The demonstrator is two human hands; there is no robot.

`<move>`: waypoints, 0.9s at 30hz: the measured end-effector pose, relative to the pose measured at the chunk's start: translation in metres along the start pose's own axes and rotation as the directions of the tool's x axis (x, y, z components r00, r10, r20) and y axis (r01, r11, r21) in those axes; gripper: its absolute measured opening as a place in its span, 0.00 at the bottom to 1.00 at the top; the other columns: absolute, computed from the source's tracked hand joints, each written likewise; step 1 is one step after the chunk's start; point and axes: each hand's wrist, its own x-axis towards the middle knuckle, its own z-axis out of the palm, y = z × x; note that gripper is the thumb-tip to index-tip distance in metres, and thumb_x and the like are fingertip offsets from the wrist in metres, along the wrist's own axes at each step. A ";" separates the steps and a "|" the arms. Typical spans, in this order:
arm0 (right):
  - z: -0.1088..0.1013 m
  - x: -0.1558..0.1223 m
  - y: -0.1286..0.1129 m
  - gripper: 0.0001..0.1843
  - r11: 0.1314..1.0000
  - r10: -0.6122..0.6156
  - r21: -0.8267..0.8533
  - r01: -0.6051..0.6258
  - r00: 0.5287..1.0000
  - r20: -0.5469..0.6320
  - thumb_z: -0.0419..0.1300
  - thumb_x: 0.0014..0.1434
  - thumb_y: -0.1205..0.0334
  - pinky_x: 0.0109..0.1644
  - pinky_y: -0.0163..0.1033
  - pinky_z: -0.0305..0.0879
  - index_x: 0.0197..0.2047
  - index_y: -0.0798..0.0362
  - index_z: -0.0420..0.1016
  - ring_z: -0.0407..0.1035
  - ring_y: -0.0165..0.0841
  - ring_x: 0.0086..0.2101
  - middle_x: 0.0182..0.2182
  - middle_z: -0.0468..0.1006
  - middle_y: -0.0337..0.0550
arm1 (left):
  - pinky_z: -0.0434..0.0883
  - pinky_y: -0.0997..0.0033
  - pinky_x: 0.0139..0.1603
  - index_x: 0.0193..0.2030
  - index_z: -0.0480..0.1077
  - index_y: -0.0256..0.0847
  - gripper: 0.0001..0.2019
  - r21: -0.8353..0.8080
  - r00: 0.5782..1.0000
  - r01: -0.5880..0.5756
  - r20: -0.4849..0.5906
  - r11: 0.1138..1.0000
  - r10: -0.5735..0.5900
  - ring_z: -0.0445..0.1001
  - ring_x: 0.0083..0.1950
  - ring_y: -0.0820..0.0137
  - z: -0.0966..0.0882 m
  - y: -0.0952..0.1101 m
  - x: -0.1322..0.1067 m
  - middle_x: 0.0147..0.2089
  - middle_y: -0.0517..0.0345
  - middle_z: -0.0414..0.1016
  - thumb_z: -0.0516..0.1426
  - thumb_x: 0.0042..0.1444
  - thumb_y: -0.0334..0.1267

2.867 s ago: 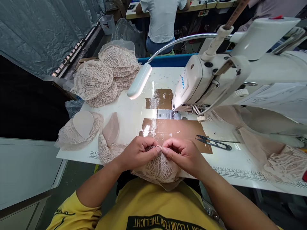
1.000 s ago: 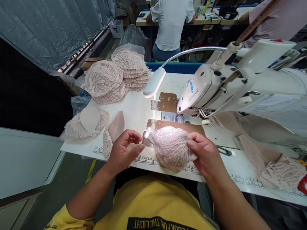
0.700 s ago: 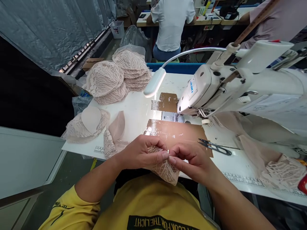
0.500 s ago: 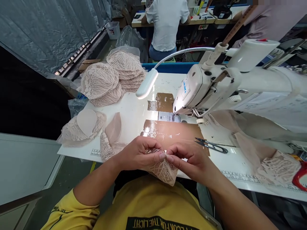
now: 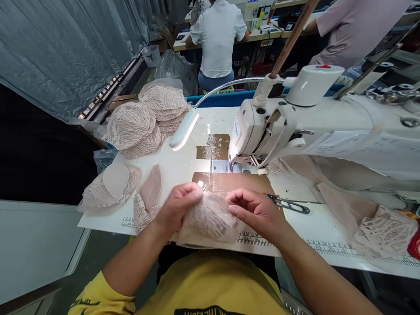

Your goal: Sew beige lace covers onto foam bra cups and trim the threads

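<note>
**One lace cup, two hands on it**

A single lace cup [image 5: 208,221], blurred, sits over the near edge of the white table [image 5: 183,164]. The left hand [image 5: 177,210] is curled closed on its upper left. The right hand [image 5: 256,212] pinches its right rim.

Two stacks of lace cups [image 5: 131,127] lie far left, and one looser pile [image 5: 108,190] lies nearer. One pair of snips [image 5: 288,204] lies just right of the right hand. There is one sewing machine [image 5: 295,127] and one lamp [image 5: 183,130].

Two people [image 5: 218,39] sit at benches behind, and plastic sheeting [image 5: 65,43] hangs on the left
</note>
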 end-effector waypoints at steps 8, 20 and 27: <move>-0.047 -0.021 0.014 0.13 0.989 0.113 -0.071 -0.132 0.968 -0.225 0.60 0.56 0.51 0.39 0.39 0.67 0.38 0.50 0.76 0.71 0.35 0.35 0.35 0.78 0.44 | 0.62 0.72 0.32 0.27 0.70 0.39 0.06 0.711 0.721 -0.384 -0.168 0.589 0.673 0.63 0.29 0.72 -0.019 0.047 0.023 0.25 0.61 0.67 0.60 0.52 0.37; -0.045 0.034 0.013 0.16 0.736 -0.066 -0.676 0.031 0.997 -0.026 0.49 0.61 0.67 0.39 0.39 0.62 0.42 0.49 0.77 0.71 0.36 0.36 0.35 0.79 0.43 | 0.62 0.51 0.45 0.26 0.67 0.39 0.08 0.892 0.897 -0.395 0.324 0.219 0.301 0.66 0.42 0.49 0.074 -0.040 0.078 0.28 0.45 0.67 0.55 0.54 0.39; -0.026 0.033 0.038 0.14 0.344 -0.122 -0.928 0.143 0.987 0.107 0.52 0.59 0.73 0.33 0.38 0.57 0.44 0.54 0.76 0.66 0.33 0.31 0.34 0.74 0.46 | 0.69 0.63 0.43 0.30 0.71 0.37 0.12 0.814 0.855 -0.519 0.504 0.261 0.124 0.71 0.39 0.63 0.048 0.000 0.064 0.32 0.49 0.73 0.52 0.61 0.39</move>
